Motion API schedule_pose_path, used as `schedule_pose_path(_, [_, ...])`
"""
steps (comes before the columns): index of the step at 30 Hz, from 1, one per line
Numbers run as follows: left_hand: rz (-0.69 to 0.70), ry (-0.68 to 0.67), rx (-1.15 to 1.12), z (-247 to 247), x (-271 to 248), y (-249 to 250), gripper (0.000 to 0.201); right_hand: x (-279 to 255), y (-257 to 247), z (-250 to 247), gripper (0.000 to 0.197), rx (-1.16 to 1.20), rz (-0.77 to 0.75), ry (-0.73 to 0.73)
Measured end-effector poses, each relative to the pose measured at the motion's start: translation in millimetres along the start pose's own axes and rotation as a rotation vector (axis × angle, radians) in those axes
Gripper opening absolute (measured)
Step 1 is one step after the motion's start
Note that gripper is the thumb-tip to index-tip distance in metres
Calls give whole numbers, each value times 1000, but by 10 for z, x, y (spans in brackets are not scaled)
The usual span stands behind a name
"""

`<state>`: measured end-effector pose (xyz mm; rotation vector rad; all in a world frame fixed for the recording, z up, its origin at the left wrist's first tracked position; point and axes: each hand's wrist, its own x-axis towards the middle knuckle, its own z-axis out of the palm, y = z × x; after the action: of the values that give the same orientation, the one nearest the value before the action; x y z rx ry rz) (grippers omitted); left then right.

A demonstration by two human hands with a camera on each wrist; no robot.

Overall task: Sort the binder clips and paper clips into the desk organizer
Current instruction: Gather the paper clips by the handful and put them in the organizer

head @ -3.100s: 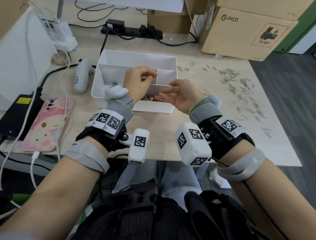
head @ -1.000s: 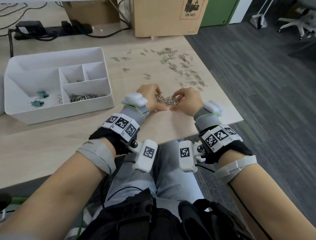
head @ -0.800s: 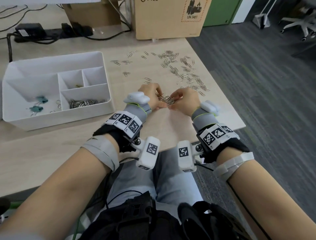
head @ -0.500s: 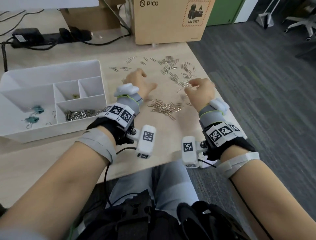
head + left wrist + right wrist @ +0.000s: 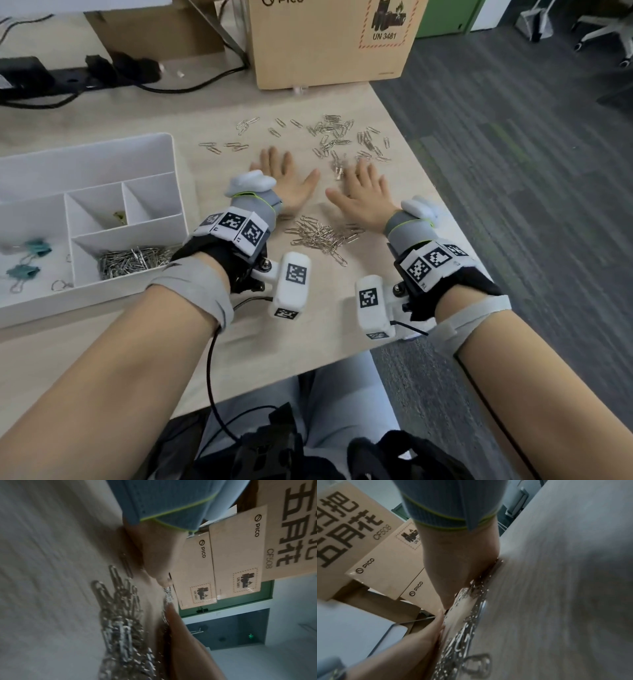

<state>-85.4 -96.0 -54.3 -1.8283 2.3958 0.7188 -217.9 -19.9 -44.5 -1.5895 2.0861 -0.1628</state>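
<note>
Both hands lie flat, palms down, on the wooden desk (image 5: 102, 349). My left hand (image 5: 286, 178) and right hand (image 5: 364, 186) have spread, straight fingers and hold nothing. A heap of silver paper clips (image 5: 320, 236) lies just behind the wrists, also seen close in the left wrist view (image 5: 123, 628) and the right wrist view (image 5: 462, 642). More loose paper clips (image 5: 337, 137) are scattered beyond the fingertips. The white desk organizer (image 5: 102, 150) stands at the left; its front compartment holds paper clips (image 5: 133, 260), its left part teal binder clips (image 5: 29, 260).
A cardboard box (image 5: 329, 41) stands at the desk's far edge, with a black power strip (image 5: 78, 75) and cables to its left. The desk's right edge drops to grey carpet (image 5: 531, 205) close beside my right hand.
The hands let go of the gathered heap near the front, reached farther out to the scattered clips, and have opened from curled to flat on the desk.
</note>
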Motion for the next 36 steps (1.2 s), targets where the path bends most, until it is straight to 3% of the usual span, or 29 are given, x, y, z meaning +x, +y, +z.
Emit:
schedule_pose_path(3, [76, -127, -22, -15, 4, 119, 67, 39, -71, 0, 70, -13, -94, -76])
schedule_pose_path(6, [50, -149, -91, -166, 96, 131, 67, 82, -57, -144, 67, 135, -151, -94])
schedule_pose_path(9, [-32, 4, -130, -352, 277, 66, 65, 200, 4, -300, 60, 206, -125, 14])
schedule_pose_path(12, [-201, 195, -128, -444, 466, -106, 63, 465, 114, -368, 69, 121, -52, 154])
schedule_pose_path(16, [-350, 206, -116, -416, 583, -328, 66, 687, 205, -392, 69, 94, 75, 88])
schedule_pose_path(21, [-218, 167, -85, -302, 655, -202, 63, 742, 148, -371, 74, -70, -47, -49])
schedule_pose_path(25, [-51, -7, -34, -254, 648, 26, 61, 712, 80, -369, 70, -100, -159, -141])
schedule_pose_path(28, [41, -87, -136, -275, 667, 169, 60, 698, 2, -437, 62, -34, -227, -199])
schedule_pose_path(32, [100, -27, -240, -355, 770, 185, 55, 763, -73, -524, 62, 201, -262, -103])
schedule_pose_path(36, [113, -85, -174, -400, 907, 235, 50, 1001, -108, -561, 66, 94, -162, -35])
